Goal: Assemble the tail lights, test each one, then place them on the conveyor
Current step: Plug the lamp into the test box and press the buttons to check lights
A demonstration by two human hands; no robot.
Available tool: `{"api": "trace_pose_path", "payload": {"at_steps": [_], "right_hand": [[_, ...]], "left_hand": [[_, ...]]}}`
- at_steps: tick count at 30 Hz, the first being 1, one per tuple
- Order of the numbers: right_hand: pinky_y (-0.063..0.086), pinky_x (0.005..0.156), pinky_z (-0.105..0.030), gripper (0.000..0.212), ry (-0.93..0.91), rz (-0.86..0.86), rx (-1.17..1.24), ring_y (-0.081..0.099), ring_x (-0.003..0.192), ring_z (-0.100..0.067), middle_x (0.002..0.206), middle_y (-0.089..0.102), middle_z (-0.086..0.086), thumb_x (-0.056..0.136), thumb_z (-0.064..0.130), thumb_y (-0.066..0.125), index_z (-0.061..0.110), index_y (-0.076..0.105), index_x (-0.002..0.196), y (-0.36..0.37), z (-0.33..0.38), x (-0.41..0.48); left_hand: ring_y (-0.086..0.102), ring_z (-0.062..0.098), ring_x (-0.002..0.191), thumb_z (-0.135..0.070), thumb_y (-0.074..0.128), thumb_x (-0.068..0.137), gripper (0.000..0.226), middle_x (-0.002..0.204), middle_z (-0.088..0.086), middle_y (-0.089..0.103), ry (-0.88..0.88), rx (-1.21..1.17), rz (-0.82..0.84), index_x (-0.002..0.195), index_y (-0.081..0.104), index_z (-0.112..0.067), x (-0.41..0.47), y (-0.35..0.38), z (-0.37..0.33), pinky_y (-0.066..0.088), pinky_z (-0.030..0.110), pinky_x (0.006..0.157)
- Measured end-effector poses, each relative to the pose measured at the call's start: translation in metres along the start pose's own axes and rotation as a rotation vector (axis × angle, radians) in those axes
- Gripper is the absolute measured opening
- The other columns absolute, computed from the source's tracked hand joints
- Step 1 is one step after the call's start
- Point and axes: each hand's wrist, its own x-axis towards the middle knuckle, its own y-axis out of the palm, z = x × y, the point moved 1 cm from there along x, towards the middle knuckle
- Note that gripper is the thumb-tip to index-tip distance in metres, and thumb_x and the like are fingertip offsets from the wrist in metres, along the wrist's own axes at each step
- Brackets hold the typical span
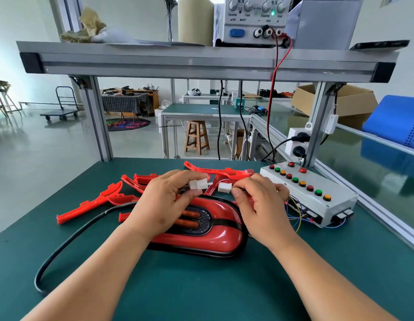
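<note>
So that the plugs can join for the test, my left hand [164, 205] pinches a white plug [199, 184] and my right hand [261, 205] pinches a white socket [224, 187]. They are just apart, above the tail light [201, 237]. The button box [310, 193] waits to its right.

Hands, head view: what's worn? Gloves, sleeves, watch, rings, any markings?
Nothing worn that shows. The left hand and right hand are bare, with no gloves and no rings visible. The left forearm and right forearm are uncovered down to the frame edge: no sleeves, watch, bands, cables or markings in view.
</note>
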Motion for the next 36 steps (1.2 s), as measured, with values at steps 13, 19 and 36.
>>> {"api": "trace_pose_path", "payload": {"at_steps": [13,19,36], "right_hand": [[0.022,0.078,-0.033,0.020,-0.053,-0.071,0.001,0.047,0.085,-0.006,0.086,0.049,0.015,0.093,0.031,0.052,0.021,0.068,0.090,0.0018,0.0059,-0.0008],[0.020,0.077,-0.032,0.017,-0.092,-0.050,-0.027,0.054,0.084,-0.013,0.083,0.053,0.008,0.092,0.031,0.055,0.023,0.069,0.088,0.0038,0.0028,-0.0013],[0.023,0.077,-0.034,0.030,-0.138,-0.060,-0.026,0.054,0.080,-0.016,0.079,0.051,0.010,0.094,0.041,0.045,0.024,0.068,0.084,0.0062,0.0102,-0.0033]], "left_hand": [[0.051,-0.005,0.071,-0.051,0.041,0.097,0.049,0.068,-0.018,0.046,0.050,0.077,0.191,0.102,0.072,-0.013,0.0065,-0.0011,-0.0095,0.041,0.018,0.066],[0.056,0.014,0.082,-0.056,0.025,0.093,0.061,0.082,-0.012,0.053,0.054,0.144,0.236,0.104,0.069,-0.016,0.0071,-0.0023,-0.0098,0.049,0.035,0.074],[0.051,0.010,0.077,-0.054,0.023,0.095,0.057,0.080,-0.010,0.052,0.067,0.146,0.274,0.095,0.066,-0.016,0.0049,-0.0015,-0.0095,0.048,0.034,0.072]]}}
